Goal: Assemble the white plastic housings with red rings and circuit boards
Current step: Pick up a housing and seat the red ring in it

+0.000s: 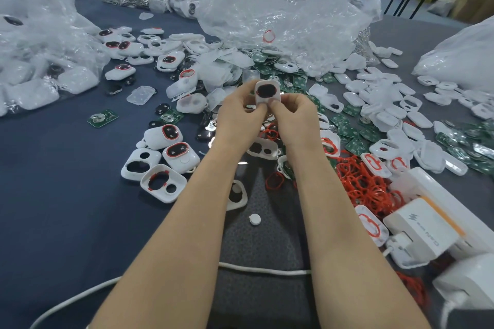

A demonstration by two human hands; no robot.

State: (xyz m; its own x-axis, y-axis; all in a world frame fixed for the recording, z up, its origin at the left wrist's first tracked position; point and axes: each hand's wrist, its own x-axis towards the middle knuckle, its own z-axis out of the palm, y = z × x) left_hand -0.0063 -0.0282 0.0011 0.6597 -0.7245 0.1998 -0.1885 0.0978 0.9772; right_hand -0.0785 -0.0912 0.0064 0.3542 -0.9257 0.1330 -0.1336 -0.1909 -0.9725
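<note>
Both hands hold one white plastic housing (267, 92) upright above the table; a red ring rims its dark oval window. My left hand (240, 112) grips its lower left edge, and my right hand (292, 115) pinches its lower right edge with thumb on top. Loose red rings (366, 187) lie heaped to the right of my right forearm. Green circuit boards (350, 132) are scattered right of the hands, and one lone board (103, 118) lies to the left. Several housings with red rings fitted (171, 141) sit left of my left forearm.
Crumpled clear plastic bags (280, 10) fill the back and left of the dark table. White housing shells (387, 104) spread across the right side. White chargers (425, 227) and a white cable (267, 271) lie near the front right. A small white round cap (254, 219) sits between my forearms.
</note>
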